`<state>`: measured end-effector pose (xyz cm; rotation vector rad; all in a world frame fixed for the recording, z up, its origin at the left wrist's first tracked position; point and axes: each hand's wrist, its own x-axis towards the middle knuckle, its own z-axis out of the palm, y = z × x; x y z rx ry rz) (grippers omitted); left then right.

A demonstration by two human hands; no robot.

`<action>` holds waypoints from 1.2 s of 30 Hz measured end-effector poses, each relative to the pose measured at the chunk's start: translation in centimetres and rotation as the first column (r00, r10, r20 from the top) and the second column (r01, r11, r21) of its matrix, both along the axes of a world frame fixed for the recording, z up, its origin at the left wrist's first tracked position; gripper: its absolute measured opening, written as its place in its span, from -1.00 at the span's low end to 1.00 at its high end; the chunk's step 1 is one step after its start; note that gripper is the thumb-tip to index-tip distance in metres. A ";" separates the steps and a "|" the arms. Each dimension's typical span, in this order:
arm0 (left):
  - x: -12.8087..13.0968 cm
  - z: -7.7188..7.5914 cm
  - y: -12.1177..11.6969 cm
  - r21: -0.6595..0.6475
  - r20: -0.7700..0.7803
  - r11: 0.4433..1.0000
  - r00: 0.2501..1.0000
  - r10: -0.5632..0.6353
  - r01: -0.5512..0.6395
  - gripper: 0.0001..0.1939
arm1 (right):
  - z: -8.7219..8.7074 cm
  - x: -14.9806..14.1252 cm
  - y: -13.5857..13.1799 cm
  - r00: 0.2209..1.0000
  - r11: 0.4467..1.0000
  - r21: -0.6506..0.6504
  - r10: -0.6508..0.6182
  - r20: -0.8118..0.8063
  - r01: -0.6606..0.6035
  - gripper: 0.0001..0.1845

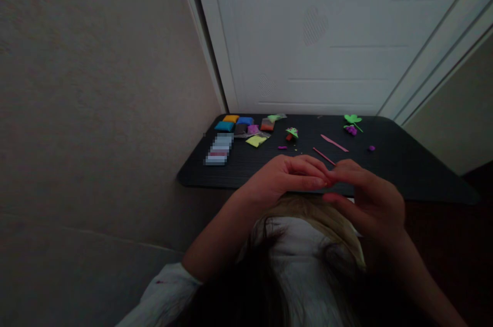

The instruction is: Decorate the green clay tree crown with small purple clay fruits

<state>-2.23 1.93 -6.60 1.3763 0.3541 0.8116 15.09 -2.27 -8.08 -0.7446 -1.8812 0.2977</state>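
My left hand [285, 175] is held over the front edge of the table, its thumb and fingers drawn together at the tips. A tiny pale speck shows by the left thumb tip, too small to name. My right hand [372, 198] reaches in from the right, its fingers touching the left fingertips while its thumb stands apart below. Just beyond the hands lie a thin pink stick [324, 156] and a pink plastic clay knife [334, 142]. A small clay figure with a speckled green top [292, 133] and red base stands farther back, near a short purple clay roll [282, 148].
On the dark table [246, 173], several colored clay packets [225, 126] sit at the back left, with a yellow one [256, 140] nearer. A blurred pale card-like item [219, 150] lies at left. At right are a green clover shape [353, 119], purple clay [351, 130] and a purple ball [372, 148].
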 end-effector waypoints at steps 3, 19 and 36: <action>0.0 0.0 0.0 -0.015 0.002 1.000 1.000 -0.006 0.006 -0.90 | 0.5 0.1 -0.2 0.998 1.000 0.027 -0.007 0.063 0.006 -0.56; 0.2 -0.5 0.1 -0.072 -0.039 0.992 0.994 0.104 -0.106 -0.91 | 0.0 0.0 0.4 0.990 0.991 0.049 -0.126 0.071 0.122 -0.74; 0.2 -0.1 -0.6 0.163 -0.108 0.947 0.949 0.297 -0.277 -0.91 | -0.1 -0.2 0.3 0.988 0.989 0.070 -0.138 0.074 0.132 -0.63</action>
